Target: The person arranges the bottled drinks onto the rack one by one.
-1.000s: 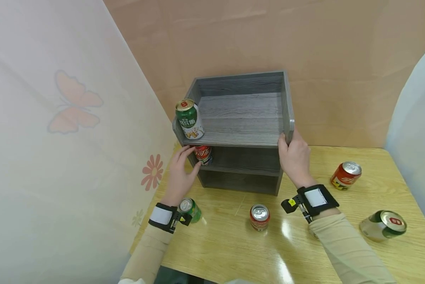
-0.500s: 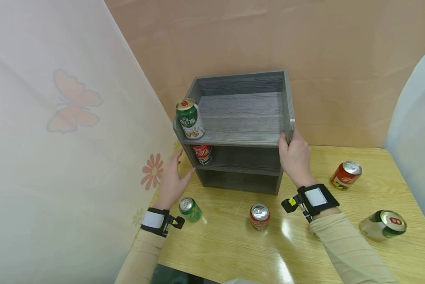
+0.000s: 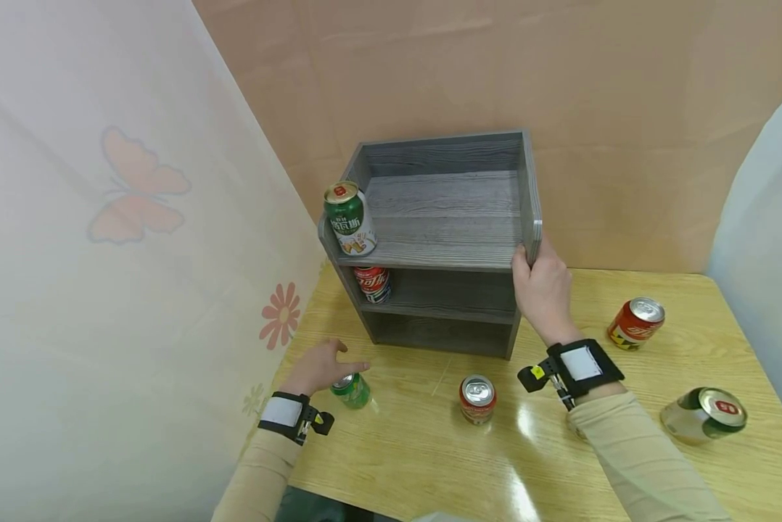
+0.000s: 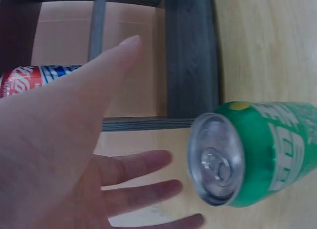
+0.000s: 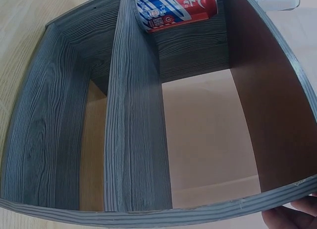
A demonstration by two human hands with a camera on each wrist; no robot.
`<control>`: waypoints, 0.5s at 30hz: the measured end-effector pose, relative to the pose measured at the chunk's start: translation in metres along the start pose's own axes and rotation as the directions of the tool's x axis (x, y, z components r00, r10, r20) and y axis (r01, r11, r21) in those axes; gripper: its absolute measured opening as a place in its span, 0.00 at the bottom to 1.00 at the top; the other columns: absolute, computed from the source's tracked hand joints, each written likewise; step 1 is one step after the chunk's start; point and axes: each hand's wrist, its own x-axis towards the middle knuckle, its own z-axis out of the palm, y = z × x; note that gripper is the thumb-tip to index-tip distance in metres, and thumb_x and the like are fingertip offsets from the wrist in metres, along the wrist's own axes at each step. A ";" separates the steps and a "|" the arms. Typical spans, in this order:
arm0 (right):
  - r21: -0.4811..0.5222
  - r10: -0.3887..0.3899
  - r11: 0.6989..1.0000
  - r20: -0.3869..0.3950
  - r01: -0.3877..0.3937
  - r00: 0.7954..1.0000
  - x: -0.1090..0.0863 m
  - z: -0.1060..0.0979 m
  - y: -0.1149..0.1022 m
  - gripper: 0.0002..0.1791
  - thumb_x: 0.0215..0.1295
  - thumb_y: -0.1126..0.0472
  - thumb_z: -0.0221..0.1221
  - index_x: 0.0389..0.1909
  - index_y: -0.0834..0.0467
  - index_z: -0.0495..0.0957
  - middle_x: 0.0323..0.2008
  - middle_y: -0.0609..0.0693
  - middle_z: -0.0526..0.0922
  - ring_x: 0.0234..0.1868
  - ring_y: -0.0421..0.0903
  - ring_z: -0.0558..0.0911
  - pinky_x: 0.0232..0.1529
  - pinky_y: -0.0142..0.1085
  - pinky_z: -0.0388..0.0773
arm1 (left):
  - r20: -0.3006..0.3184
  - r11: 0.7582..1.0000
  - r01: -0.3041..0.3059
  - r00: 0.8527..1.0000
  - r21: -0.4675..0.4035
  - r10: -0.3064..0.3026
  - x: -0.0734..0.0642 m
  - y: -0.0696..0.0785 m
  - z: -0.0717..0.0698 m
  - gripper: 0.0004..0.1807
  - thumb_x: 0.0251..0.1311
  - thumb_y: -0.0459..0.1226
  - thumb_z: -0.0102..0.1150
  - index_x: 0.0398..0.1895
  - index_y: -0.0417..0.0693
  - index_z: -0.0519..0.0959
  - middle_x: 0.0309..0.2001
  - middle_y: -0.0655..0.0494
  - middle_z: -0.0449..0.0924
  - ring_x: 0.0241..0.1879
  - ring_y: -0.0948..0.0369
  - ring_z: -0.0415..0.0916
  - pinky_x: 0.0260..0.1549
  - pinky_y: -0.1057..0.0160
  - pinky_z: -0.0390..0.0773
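My left hand (image 3: 315, 368) is just above a green soda can (image 3: 354, 394) standing on the table. In the left wrist view its fingers are spread and apart from the can's silver top. My right hand (image 3: 545, 293) grips the right side panel of a grey wooden shelf (image 3: 443, 221), thumb in front and fingers mostly hidden behind. A green-and-white can (image 3: 350, 225) stands at the left of the shelf's top level. Below it, a red cola can (image 3: 373, 284) stands at the left of the middle level.
On the wooden table (image 3: 417, 449) a red can (image 3: 478, 400) stands in front of the shelf. Another red can (image 3: 635, 324) and a white-and-green can (image 3: 701, 415) are to the right. A further can is mostly hidden by the right forearm. A patterned wall (image 3: 169, 326) borders the left.
My left hand has let go of the red cola can on the middle level and come down toward me to the green soda can. The right hand stays on the shelf.
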 end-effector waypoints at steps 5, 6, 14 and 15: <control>0.001 0.005 1.000 0.006 -0.005 1.000 0.000 0.000 0.000 0.23 0.78 0.57 0.46 0.62 0.70 0.71 0.52 0.70 0.81 0.28 0.60 0.78 0.21 0.46 0.66 | 0.050 1.000 -0.002 0.999 -0.015 0.003 -0.001 -0.007 0.013 0.42 0.55 0.64 0.68 0.57 0.36 0.80 0.41 0.49 0.85 0.34 0.58 0.80 0.35 0.53 0.80; 0.002 0.005 1.000 0.006 -0.005 1.000 0.000 0.000 0.000 0.23 0.78 0.57 0.46 0.62 0.70 0.71 0.52 0.70 0.81 0.28 0.60 0.78 0.21 0.46 0.66 | 0.051 1.000 -0.006 0.999 -0.018 0.007 -0.001 -0.008 0.015 0.42 0.54 0.63 0.70 0.56 0.36 0.80 0.40 0.49 0.85 0.33 0.58 0.80 0.34 0.54 0.80; 0.009 -0.006 1.000 -0.005 0.007 1.000 0.000 0.001 0.001 0.22 0.78 0.58 0.46 0.61 0.71 0.71 0.49 0.70 0.82 0.27 0.60 0.78 0.20 0.46 0.65 | 0.023 0.998 -0.038 0.999 -0.057 0.039 -0.001 -0.016 0.037 0.37 0.49 0.52 0.79 0.54 0.35 0.77 0.38 0.50 0.83 0.36 0.56 0.81 0.35 0.55 0.82; 0.009 -0.008 1.000 -0.006 0.008 1.000 0.000 0.001 0.001 0.22 0.78 0.58 0.46 0.61 0.70 0.71 0.49 0.70 0.82 0.27 0.60 0.78 0.20 0.46 0.66 | 0.017 0.997 -0.040 0.999 -0.063 0.041 0.000 -0.018 0.039 0.36 0.48 0.51 0.80 0.53 0.36 0.77 0.39 0.50 0.83 0.37 0.55 0.81 0.35 0.55 0.82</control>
